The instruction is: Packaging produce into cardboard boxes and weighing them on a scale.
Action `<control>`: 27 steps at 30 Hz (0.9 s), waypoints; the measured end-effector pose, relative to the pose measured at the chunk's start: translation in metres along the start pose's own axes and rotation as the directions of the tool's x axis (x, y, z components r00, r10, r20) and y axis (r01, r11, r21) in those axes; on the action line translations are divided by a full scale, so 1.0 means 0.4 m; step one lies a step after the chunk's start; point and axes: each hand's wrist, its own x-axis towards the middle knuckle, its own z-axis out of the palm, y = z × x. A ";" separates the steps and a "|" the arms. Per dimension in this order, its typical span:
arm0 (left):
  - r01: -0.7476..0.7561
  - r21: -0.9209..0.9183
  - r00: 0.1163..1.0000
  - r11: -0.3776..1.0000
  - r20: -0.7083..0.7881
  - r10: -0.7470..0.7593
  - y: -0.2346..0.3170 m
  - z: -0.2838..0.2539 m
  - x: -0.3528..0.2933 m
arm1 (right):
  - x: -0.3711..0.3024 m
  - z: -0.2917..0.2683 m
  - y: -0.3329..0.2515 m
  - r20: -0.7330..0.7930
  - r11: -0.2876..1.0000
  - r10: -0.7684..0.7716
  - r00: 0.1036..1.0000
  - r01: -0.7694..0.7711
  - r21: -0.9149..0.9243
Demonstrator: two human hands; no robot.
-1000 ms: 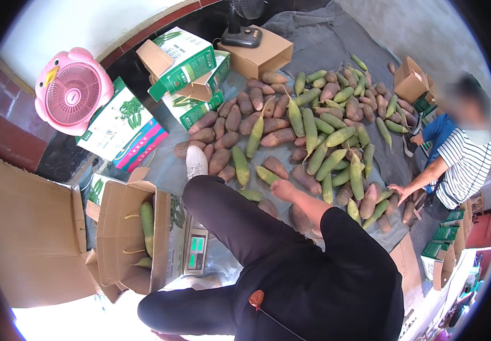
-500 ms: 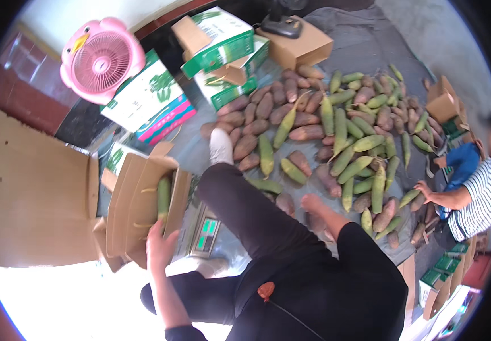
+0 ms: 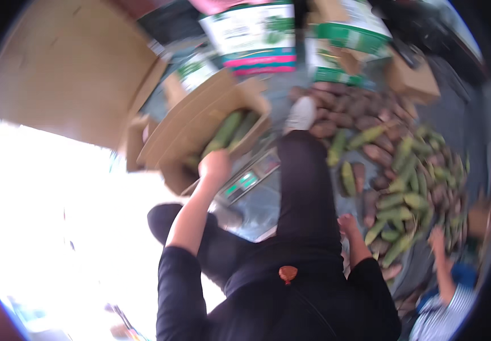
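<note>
My left hand (image 3: 215, 164) reaches into an open cardboard box (image 3: 185, 122), at the near end of a long green vegetable (image 3: 224, 133) like a radish. Its fingers are hidden and blurred, so I cannot see whether they grip it. A second, darker green vegetable (image 3: 244, 129) lies alongside in the box. My right hand (image 3: 347, 224) is low beside my right knee, partly behind the leg, near the edge of a pile of green vegetables (image 3: 393, 219) and brownish-red ones (image 3: 379, 154). Blur hides its fingers and anything in them.
A scale with a lit green display (image 3: 241, 186) stands between the box and my leg. Printed cartons (image 3: 251, 37) and a plain brown box (image 3: 413, 77) line the far side. At right, another person's hand (image 3: 437, 238) reaches toward the pile.
The view has swung left, so everything sits farther right. My left hand has moved from the box's near edge onto the green vegetable's end. A second green vegetable now shows inside the box.
</note>
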 end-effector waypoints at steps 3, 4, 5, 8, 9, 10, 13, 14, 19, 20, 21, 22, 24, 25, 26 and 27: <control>-0.051 -0.049 0.998 0.997 -0.027 0.050 -0.027 0.022 0.023 | 0.023 -0.012 -0.036 0.343 0.176 0.612 0.713 -0.546 0.819; 0.008 -0.028 0.999 1.000 0.036 -0.007 -0.074 0.033 0.016 | 0.044 -0.063 -0.059 0.328 0.289 0.560 0.760 -0.551 0.783; -0.028 -0.048 1.000 0.998 0.008 0.029 -0.073 0.029 0.026 | 0.081 -0.038 -0.002 0.327 0.324 0.540 0.775 -0.550 0.769; -0.147 -0.082 0.989 0.986 -0.045 0.143 -0.063 -0.009 0.074 | -0.012 0.187 0.162 0.244 0.592 0.491 0.836 -0.526 0.611; -0.197 -0.100 0.980 0.975 -0.047 0.193 -0.061 -0.017 0.091 | -0.071 0.245 0.215 0.229 0.666 0.480 0.847 -0.522 0.533; -0.238 -0.142 0.969 0.961 -0.098 0.226 -0.077 -0.014 0.099 | -0.154 0.288 0.272 0.227 0.735 0.471 0.852 -0.522 0.433; -0.141 -0.088 0.988 0.986 -0.075 0.135 -0.223 -0.048 0.000 | -0.038 0.189 0.202 0.315 0.404 0.472 0.823 -0.520 0.753; -0.192 -0.054 0.979 0.980 -0.088 0.187 -0.214 -0.074 0.014 | -0.065 0.197 0.205 0.313 0.390 0.499 0.808 -0.532 0.752; -0.224 0.023 0.974 0.974 -0.040 0.225 -0.303 -0.063 0.008 | -0.052 0.087 0.204 0.308 0.476 0.423 0.852 -0.499 0.724; -0.222 0.024 0.974 0.975 -0.032 0.223 -0.309 -0.076 -0.002 | -0.087 0.027 0.180 0.315 0.473 0.419 0.851 -0.502 0.724; -0.229 0.047 0.973 0.972 -0.010 0.230 -0.318 -0.086 -0.010 | -0.039 -0.018 0.134 0.312 0.480 0.418 0.853 -0.499 0.722; -0.232 0.055 0.973 0.971 0.006 0.232 -0.338 -0.083 -0.021 | -0.037 -0.052 0.127 0.304 0.498 0.419 0.856 -0.496 0.711; -0.185 0.060 0.983 0.981 0.029 0.184 -0.386 -0.070 -0.051 | -0.007 -0.114 0.091 0.296 0.541 0.405 0.865 -0.488 0.685; -0.183 0.041 0.983 0.982 0.014 0.182 -0.399 -0.080 -0.066 | -0.006 -0.125 0.096 0.290 0.558 0.409 0.865 -0.489 0.671; -0.175 0.021 0.985 0.984 0.001 0.175 -0.419 -0.075 -0.082 | -0.002 -0.134 0.097 0.287 0.576 0.409 0.866 -0.489 0.655; -0.161 0.000 0.986 0.987 -0.054 0.160 -0.448 -0.054 -0.092 | 0.005 -0.139 0.095 0.285 0.596 0.403 0.869 -0.486 0.639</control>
